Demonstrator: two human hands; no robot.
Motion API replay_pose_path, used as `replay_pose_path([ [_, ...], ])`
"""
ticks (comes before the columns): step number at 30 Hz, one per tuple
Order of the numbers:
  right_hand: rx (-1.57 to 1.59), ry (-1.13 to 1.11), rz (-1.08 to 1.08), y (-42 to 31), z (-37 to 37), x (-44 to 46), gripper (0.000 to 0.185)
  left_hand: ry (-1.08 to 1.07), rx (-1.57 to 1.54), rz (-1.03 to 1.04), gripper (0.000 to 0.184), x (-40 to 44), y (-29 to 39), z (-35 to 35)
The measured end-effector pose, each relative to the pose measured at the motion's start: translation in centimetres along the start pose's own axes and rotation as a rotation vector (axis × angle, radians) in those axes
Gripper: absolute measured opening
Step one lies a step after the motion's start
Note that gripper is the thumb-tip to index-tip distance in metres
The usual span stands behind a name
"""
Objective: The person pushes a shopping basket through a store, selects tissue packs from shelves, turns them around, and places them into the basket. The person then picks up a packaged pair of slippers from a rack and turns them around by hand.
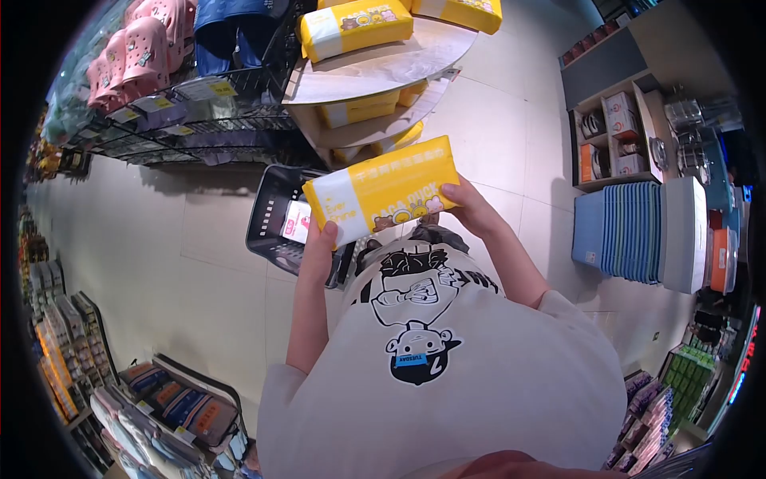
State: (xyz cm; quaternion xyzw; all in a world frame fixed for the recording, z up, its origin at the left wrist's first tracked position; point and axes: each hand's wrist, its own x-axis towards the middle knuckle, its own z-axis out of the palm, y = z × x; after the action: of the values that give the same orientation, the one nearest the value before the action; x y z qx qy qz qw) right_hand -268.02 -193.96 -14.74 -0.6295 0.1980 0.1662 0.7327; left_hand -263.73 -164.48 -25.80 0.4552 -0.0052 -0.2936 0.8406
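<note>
Between my two hands is a yellow and white soft pack (399, 180), which looks like a pack of tissues, with cartoon animals and "GAGA DUCK" printed on it. My left hand (317, 243) grips its lower left corner, thumb on the front. At the right end my right hand (469, 206) holds the edge, its thumb also on the front. The fingers behind the pack are hidden. Below and left of the pack, a dark shopping basket (267, 223) stands on the floor, partly covered by it. Inside the basket lies a white and pink package (296, 221).
Ahead, a rounded wooden shelf (383, 68) carries several similar yellow packs (357, 28). Pink clogs (144, 56) and blue slippers (235, 28) sit on a wire rack at upper left. Stacked blue bins (618, 231) and a cubby shelf stand right. Pale tiled floor (503, 120) runs between.
</note>
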Motion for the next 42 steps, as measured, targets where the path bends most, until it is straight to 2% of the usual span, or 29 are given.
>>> replay_pose_path([
  [6, -0.009, 0.035, 0.019, 0.6, -0.6, -0.4, 0.081, -0.009, 0.022, -0.122, 0.081, 0.8, 0.6, 1.1],
  [11, 0.059, 0.125, 0.055, 0.4, 0.0, -1.7, 0.081, -0.006, -0.184, 0.004, 0.072, 1.8, -1.6, 2.0],
  [13, 0.082, 0.204, 0.051, 0.4, 0.6, -2.5, 0.080, 0.000, -0.223, -0.015, 0.070, 2.1, -2.3, 2.2],
  [15, 0.032, 0.166, 0.008, 0.3, 0.3, -3.2, 0.078, 0.034, -0.243, -0.036, 0.068, 2.1, -2.8, 1.9],
  [19, -0.117, 0.249, -0.056, 0.3, 0.6, -4.1, 0.077, 0.028, -0.232, -0.072, 0.066, 2.3, -1.7, 1.9],
  [22, -0.164, 0.292, -0.138, 0.2, 0.6, -4.7, 0.079, -0.044, -0.223, -0.083, 0.064, 2.3, -0.5, 2.5],
  [31, -0.076, 0.389, -0.326, -1.9, 2.0, -6.2, 0.080, -0.159, -0.167, -0.006, 0.072, 2.3, 3.8, 5.1],
  [42, -0.078, 0.385, -0.314, -2.0, 2.7, -5.5, 0.079, -0.150, -0.177, 0.002, 0.072, 2.2, 5.4, 4.6],
])
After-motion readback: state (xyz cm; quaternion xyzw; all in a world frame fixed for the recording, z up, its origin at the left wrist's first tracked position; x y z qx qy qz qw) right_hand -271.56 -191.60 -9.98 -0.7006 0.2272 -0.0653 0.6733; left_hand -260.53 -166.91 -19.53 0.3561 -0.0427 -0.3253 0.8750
